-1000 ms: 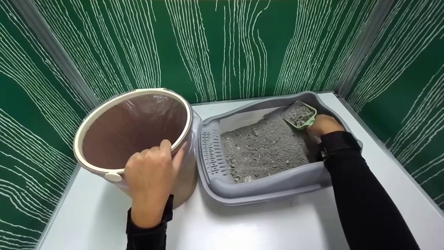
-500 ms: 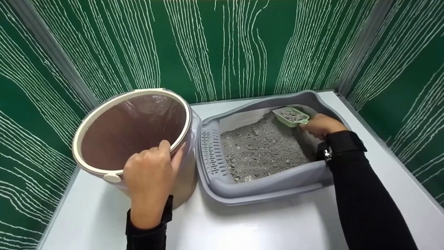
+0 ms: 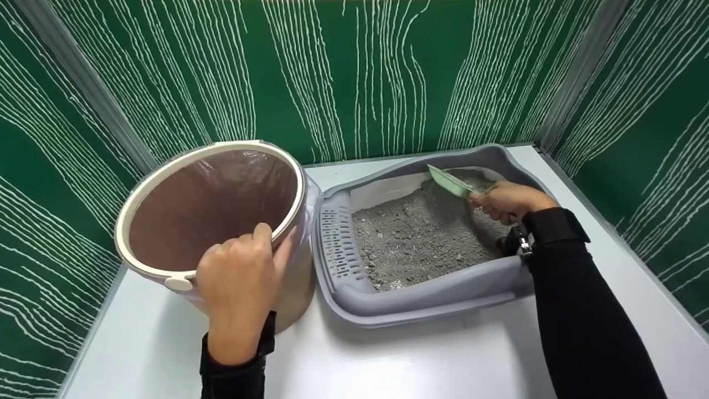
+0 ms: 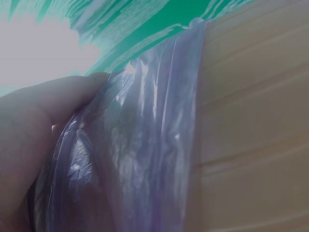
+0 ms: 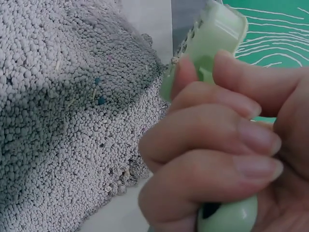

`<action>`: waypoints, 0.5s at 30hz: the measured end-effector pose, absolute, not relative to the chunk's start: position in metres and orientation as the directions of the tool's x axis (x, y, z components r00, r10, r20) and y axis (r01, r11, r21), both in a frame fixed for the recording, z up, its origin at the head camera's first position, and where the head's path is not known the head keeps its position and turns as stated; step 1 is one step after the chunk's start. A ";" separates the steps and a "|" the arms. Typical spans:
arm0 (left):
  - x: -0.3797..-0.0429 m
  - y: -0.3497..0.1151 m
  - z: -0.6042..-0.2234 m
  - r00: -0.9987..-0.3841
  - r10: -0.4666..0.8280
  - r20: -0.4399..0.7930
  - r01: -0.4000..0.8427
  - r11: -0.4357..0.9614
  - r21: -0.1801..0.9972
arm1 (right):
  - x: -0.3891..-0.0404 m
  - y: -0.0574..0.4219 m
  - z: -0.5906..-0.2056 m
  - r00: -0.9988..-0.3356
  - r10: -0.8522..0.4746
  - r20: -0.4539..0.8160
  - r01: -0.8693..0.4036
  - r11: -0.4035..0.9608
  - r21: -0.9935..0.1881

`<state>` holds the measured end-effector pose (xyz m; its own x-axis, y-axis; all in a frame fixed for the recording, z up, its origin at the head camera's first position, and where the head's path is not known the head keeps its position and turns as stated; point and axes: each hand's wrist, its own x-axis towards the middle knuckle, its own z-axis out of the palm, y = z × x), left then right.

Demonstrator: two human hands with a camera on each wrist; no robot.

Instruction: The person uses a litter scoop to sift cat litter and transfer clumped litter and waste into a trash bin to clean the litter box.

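A green litter scoop [image 3: 450, 183] is tipped on its side above the grey cat litter [image 3: 421, 238] near the back of the litter box [image 3: 421, 302]. My right hand [image 3: 512, 200] grips its handle. The right wrist view shows curled fingers around the green handle [image 5: 234, 217], with the scoop's slotted edge beyond them. At left stands a round trash bin [image 3: 126, 238] with a cream rim. My left hand [image 3: 238, 274] grips the near side of that rim, thumb outside. Up close in the left wrist view, the thumb presses the clear bag liner [image 4: 145, 130] folded over the bin's ribbed wall [image 4: 251, 116].
Bin and litter box stand side by side on a white table [image 3: 354, 360]. A slotted grey step [image 3: 340, 244] forms the box's left end. Green walls [image 3: 376, 77] with white wavy lines enclose the back and both sides.
My right hand has shifted the scoop left and rolled it from level, heaped with litter, onto its side. The left hand keeps its hold on the bin rim.
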<state>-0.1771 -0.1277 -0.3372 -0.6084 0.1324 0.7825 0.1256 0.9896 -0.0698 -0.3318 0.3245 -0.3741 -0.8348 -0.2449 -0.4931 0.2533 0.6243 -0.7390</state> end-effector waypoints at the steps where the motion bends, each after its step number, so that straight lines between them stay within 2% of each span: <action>1: -0.177 -0.128 -0.337 -0.607 0.133 0.784 0.126 0.990 -0.070 | -0.332 0.324 -0.374 -0.833 -0.248 -0.495 0.254 0.624 -0.739; 8: -0.177 -0.127 -0.337 -0.599 0.135 0.789 0.122 0.990 -0.077 | -0.333 0.324 -0.375 -0.847 -0.230 -0.479 0.252 0.620 -0.743; 15: -0.177 -0.128 -0.337 -0.609 0.136 0.782 0.120 0.990 -0.080 | -0.333 0.325 -0.380 -0.881 -0.217 -0.421 0.164 0.694 -0.701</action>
<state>-0.1766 -0.1275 -0.3366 -0.6086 0.1365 0.7816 0.1195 0.9896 -0.0797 -0.3334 0.3246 -0.3799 -0.8809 -0.2166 -0.4208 0.1643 0.6940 -0.7010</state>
